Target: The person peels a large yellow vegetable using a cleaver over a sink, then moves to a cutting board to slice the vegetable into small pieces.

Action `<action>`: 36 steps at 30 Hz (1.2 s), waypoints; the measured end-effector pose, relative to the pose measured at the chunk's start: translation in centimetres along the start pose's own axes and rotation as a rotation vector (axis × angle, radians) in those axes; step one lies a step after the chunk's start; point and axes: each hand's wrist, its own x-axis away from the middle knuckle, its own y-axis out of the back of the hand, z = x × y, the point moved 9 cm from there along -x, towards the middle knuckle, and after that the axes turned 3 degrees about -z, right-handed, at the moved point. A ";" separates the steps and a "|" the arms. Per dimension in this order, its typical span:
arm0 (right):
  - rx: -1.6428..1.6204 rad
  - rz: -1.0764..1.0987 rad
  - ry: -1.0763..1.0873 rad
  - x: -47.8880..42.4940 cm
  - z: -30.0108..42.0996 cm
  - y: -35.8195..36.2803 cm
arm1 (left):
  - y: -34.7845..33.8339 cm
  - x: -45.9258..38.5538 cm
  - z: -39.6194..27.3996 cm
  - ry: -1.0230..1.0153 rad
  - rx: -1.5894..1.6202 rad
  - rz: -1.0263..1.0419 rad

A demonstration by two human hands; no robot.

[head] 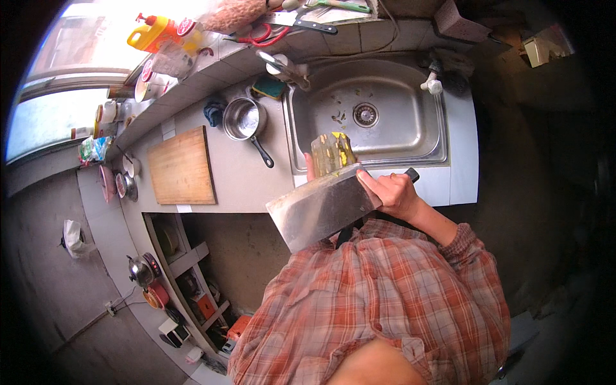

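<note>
My right hand (395,192) grips a broad steel cleaver (322,204), its dark handle end sticking out past my fist. The blade's upper edge lies against the lower end of a green-skinned piece of squash (332,154), which looks like pumpkin. Yellow patches show where bits of its skin are gone. My left hand (309,166) supports the squash from its left side; most of that hand is hidden behind the blade. Both are above the front rim of a stainless steel sink (409,139), where several small peel scraps (339,117) lie near the drain.
A small saucepan (244,119) and a wooden cutting board (182,166) are on the counter left of the sink. A faucet (288,72) and a green sponge (268,87) stand behind. On the ledge lie a knife (308,23) and red-handled scissors (264,37).
</note>
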 end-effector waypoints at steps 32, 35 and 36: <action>0.167 0.092 -0.092 3.1 -7.4 -3.2 | 5.3 -2.8 -3.6 -0.384 -0.113 -0.065; 0.127 0.082 -0.119 2.0 -5.6 -2.5 | 3.2 -2.2 -2.7 -0.331 -0.072 -0.002; 0.084 0.101 -0.145 2.1 -5.8 -3.3 | 3.8 -2.6 -2.5 -0.249 0.041 0.028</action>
